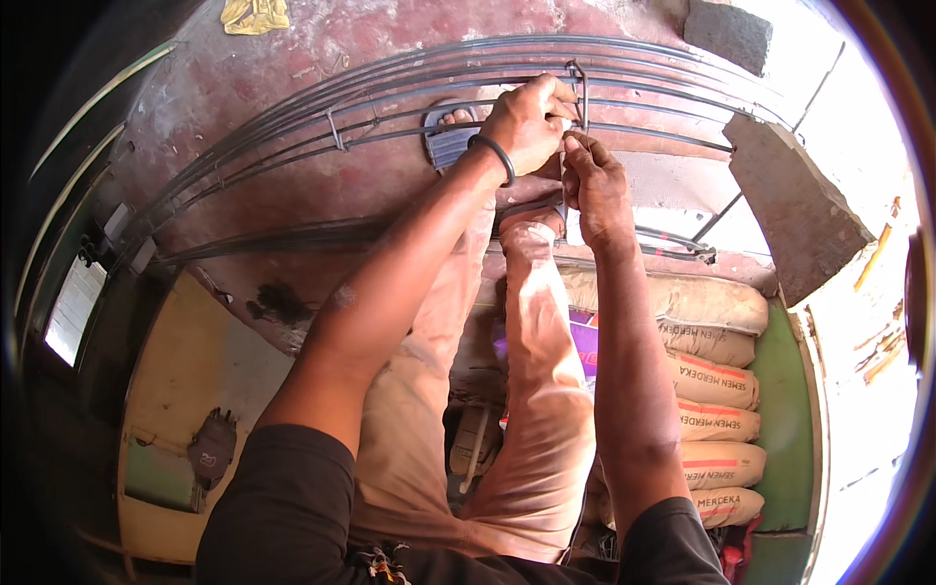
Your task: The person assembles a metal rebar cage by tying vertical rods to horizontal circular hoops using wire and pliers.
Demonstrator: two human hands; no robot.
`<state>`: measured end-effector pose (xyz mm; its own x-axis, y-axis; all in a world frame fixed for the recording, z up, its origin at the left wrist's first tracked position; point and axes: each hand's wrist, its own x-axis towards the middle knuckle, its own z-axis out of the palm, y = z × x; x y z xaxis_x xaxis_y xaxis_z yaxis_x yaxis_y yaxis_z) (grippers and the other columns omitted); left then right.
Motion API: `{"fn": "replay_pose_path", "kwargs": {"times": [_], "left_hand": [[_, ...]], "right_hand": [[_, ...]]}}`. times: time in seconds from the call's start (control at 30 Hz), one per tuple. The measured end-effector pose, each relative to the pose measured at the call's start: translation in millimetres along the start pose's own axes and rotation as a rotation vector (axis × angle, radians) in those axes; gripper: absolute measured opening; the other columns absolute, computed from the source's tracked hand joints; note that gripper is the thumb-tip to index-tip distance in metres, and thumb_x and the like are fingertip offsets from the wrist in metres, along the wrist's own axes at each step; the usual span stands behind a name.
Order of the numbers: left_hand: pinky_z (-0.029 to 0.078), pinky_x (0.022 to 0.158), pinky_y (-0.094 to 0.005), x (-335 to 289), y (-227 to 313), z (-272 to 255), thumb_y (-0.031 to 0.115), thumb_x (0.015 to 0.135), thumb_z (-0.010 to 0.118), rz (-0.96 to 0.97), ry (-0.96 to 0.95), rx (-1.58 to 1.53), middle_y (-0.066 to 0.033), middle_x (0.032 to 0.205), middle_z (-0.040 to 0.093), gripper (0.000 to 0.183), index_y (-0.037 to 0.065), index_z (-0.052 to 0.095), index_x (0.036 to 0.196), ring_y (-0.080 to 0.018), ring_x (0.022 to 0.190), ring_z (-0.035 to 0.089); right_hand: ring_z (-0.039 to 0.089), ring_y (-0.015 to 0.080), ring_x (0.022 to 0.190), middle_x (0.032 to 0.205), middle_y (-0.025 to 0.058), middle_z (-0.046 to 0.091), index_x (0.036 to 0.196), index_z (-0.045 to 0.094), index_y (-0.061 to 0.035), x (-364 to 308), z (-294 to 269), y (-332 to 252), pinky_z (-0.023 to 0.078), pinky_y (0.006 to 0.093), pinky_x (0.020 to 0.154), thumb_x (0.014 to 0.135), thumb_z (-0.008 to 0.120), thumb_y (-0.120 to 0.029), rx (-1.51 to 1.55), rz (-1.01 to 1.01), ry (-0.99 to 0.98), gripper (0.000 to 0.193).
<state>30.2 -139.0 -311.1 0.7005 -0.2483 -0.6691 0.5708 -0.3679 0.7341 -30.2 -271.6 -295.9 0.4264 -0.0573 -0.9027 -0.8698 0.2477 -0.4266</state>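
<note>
I see left hand (526, 127), right hand (600, 190) curled at one-o'clock stirrup (585, 97) (grips unclear), seemingly unfinished; eleven-o'clock stirrup (335, 131) already on rods (663, 135).

Stacked tan sacks (717, 464) printed in dark capitals, dark bag (212, 447) with pale mark

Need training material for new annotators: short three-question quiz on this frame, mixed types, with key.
1. On which wrist is the black band?
2. True or false: the stacked tan sacks are in the right half of the picture.
3. Which is nearest to both hands?
A) the yellow scrap at the top left
B) the upright bent metal loop at the rods
C) the grey block at the top right

Key: 1. The left hand's wrist; 2. True; 3. B
</note>
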Motion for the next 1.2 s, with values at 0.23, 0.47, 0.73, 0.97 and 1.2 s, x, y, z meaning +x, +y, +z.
{"fn": "replay_pose_path", "kwargs": {"times": [0.23, 0.47, 0.73, 0.97, 1.2], "left_hand": [[0.051, 0.090, -0.0317, 6, -14, 1, -0.008, 0.083, 0.051, 0.065, -0.051, 0.018, -0.0160, 0.105, 0.069, 0.028, -0.002, 0.057, 0.109, -0.0214, 0.105, 0.065], [0.049, 0.094, -0.0301, 0, -9, -3, -0.006, 0.083, 0.048, -0.012, -0.047, 0.017, -0.0138, 0.108, 0.069, 0.027, -0.003, 0.060, 0.108, -0.0198, 0.103, 0.067], [0.053, 0.084, -0.0308, -1, -16, -4, 0.001, 0.083, 0.059, 0.197, -0.018, 0.171, -0.0107, 0.101, 0.072, 0.023, 0.002, 0.068, 0.104, -0.0224, 0.094, 0.069], [0.056, 0.072, -0.0319, -5, -35, 6, -0.005, 0.071, 0.071, 0.761, 0.252, 0.223, -0.0074, 0.092, 0.071, 0.020, 0.004, 0.071, 0.089, -0.0239, 0.085, 0.069], [0.057, 0.071, -0.0315, 0, -46, 13, -0.003, 0.072, 0.071, 0.737, 0.312, 0.237, -0.0077, 0.088, 0.071, 0.018, 0.005, 0.071, 0.088, -0.0240, 0.083, 0.069]], "right_hand": [[0.041, 0.0031, 0.050, 0.067, -0.0020, 0.052, 0.100, 0.063, -0.0033, 12, -5, 16, 0.031, 0.0208, 0.043, 0.090, 0.067, -0.026, -0.231, -0.135, 0.128, 0.025], [0.062, 0.0186, 0.082, 0.087, 0.0180, 0.068, 0.101, 0.065, 0.0088, 18, 9, 23, 0.048, 0.0312, 0.075, 0.087, 0.067, -0.025, -0.349, -0.209, 0.207, 0.037], [0.042, 0.0045, 0.052, 0.065, -0.0021, 0.056, 0.088, 0.070, 0.0003, 5, 21, -4, 0.033, 0.0235, 0.045, 0.091, 0.059, -0.022, -0.563, -0.175, 0.339, 0.025], [0.034, 0.0021, 0.043, 0.059, -0.0061, 0.044, 0.089, 0.068, 0.0008, 0, -1, -43, 0.024, 0.0210, 0.039, 0.091, 0.056, -0.022, -0.368, -0.002, 0.036, 0.025], [0.068, 0.0281, 0.073, 0.085, 0.0169, 0.070, 0.104, 0.069, -0.0102, -15, -3, -17, 0.052, 0.0395, 0.067, 0.094, 0.057, -0.023, -0.951, -0.362, 0.323, 0.020]]}}
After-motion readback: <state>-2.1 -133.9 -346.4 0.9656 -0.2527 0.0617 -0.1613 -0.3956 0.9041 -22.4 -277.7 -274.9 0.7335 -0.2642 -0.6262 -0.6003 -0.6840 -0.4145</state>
